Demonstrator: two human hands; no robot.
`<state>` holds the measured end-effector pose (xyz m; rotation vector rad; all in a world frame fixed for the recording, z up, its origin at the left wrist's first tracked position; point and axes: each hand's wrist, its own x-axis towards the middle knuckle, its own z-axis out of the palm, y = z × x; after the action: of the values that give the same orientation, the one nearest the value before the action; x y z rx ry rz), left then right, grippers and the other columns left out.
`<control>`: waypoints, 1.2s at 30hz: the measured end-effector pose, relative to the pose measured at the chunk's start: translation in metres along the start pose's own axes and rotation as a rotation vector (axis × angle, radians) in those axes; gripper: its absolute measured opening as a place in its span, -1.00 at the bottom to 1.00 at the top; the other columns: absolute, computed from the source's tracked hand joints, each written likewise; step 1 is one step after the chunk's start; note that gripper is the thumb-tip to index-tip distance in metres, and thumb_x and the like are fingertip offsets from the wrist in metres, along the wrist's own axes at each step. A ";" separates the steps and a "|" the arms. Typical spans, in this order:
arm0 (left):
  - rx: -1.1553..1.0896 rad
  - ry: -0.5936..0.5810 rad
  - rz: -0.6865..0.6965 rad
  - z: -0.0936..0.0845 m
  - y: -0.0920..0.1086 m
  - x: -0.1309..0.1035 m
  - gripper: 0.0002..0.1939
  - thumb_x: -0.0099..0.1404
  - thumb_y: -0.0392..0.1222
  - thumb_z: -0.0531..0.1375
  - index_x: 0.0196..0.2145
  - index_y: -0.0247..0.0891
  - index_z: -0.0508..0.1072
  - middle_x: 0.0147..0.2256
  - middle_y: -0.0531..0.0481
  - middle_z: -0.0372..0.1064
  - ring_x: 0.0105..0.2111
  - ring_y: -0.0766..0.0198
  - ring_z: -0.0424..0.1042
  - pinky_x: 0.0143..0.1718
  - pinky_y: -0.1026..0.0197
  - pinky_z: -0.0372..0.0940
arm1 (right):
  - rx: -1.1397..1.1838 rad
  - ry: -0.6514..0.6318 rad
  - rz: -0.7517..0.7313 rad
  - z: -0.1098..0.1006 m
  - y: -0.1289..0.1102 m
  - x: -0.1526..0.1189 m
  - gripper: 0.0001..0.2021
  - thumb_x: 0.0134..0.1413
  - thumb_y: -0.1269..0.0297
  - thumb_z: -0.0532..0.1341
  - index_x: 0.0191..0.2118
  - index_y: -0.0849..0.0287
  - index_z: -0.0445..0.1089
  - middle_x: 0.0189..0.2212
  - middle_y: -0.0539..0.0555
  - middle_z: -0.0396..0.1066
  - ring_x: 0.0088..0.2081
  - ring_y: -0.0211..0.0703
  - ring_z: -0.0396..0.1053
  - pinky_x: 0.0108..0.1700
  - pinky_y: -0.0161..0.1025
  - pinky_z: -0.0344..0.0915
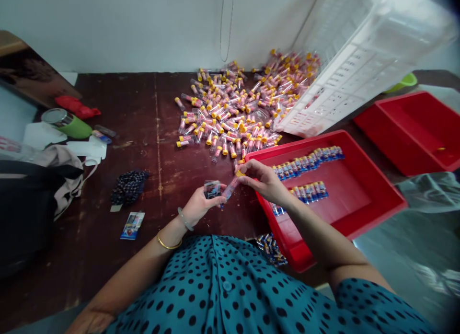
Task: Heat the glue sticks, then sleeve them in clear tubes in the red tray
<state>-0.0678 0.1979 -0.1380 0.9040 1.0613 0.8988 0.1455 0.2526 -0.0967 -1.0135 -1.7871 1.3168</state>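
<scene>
Head view: from where I stand, both hands meet over the table (129, 109), just off the near left corner of the red tray (354, 197). The right hand (264, 180) pinches a tube (233, 185) at its yellow cap (240, 174), thumb against fingertips. The left hand (204, 201) is closed round a few printed sleeves (212, 189), its thumb and fingers also meeting the tube's lower end. So the tube slants between the two hands, cap up and toward the right one.

I take the step in hand to be fitting the tube into a sleeve, though the fingers hide whether its end is inside one. The next move, I'd say, calls for a light left grip that doesn't crush the film, and a straight push from the right.

As for writing, I can't read a word. The loose sleeve (132, 225) on the left has blue print and a small picture, too fine to make out. The rows (309, 192) in the tray show blue labels, but no brand comes through. The pile (223, 116) by the wall is all pink tubes with yellow caps, and any lettering there is lost. The white crate (323, 94) leans beside it.
</scene>
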 end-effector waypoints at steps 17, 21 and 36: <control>-0.314 -0.166 -0.220 0.032 0.000 -0.003 -0.68 0.09 -0.12 0.40 -0.23 -0.34 0.54 -0.35 -0.05 0.49 -0.35 0.25 0.45 -0.30 0.19 0.36 | 0.025 0.166 0.039 0.017 0.008 -0.049 -0.82 0.09 0.12 0.32 -0.25 0.09 0.52 -0.24 0.04 0.55 -0.17 -0.07 0.50 -0.10 -0.16 0.44; -0.300 -0.172 -0.228 0.035 0.002 -0.004 -0.67 0.09 -0.12 0.40 -0.23 -0.34 0.53 -0.33 -0.06 0.50 -0.33 0.24 0.46 -0.30 0.20 0.36 | 0.040 0.156 0.011 0.015 0.012 -0.050 -0.85 0.10 0.13 0.32 -0.29 0.07 0.54 -0.23 0.04 0.54 -0.17 -0.06 0.50 -0.09 -0.15 0.44; -0.163 -0.183 -0.226 0.040 0.004 0.001 -0.59 0.17 0.00 0.33 -0.08 -0.29 0.53 -0.24 -0.11 0.51 -0.31 0.23 0.45 -0.27 0.19 0.34 | 0.253 0.296 0.125 -0.025 0.025 -0.059 -0.77 0.07 0.10 0.32 -0.32 0.18 0.49 -0.25 0.06 0.51 -0.14 -0.15 0.44 0.03 -0.18 0.32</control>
<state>-0.0300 0.1938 -0.1253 0.7008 0.8978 0.6895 0.1992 0.2155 -0.1187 -1.1246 -1.3200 1.3489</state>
